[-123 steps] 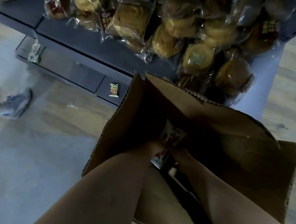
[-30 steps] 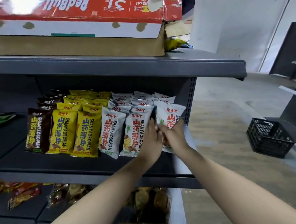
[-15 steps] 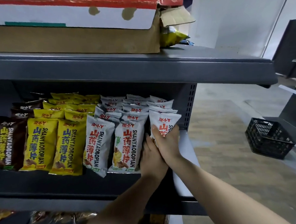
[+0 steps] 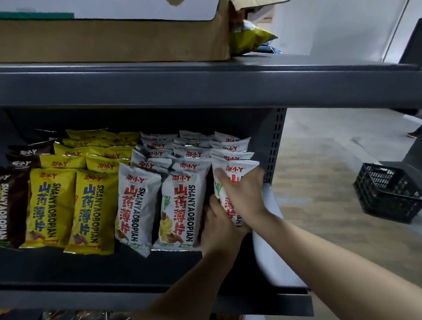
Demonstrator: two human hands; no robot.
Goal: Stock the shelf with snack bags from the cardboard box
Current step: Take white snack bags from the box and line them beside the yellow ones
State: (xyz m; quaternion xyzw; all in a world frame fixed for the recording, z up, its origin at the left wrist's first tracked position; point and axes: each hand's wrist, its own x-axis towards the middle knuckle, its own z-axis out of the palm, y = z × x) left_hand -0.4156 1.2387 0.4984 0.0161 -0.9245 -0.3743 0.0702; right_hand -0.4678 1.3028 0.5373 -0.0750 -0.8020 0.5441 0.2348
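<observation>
The right hand (image 4: 243,194) and left hand (image 4: 221,230) both have their grip closed on a white bag (image 4: 235,169) at the right end of the shelf (image 4: 137,266). Rows look nearly full; little seems left to stock.

To my right, a light wood-plank floor (image 4: 328,178) stretches back toward a plain white wall (image 4: 344,18), and a black slatted crate (image 4: 387,192) stands on it.
</observation>
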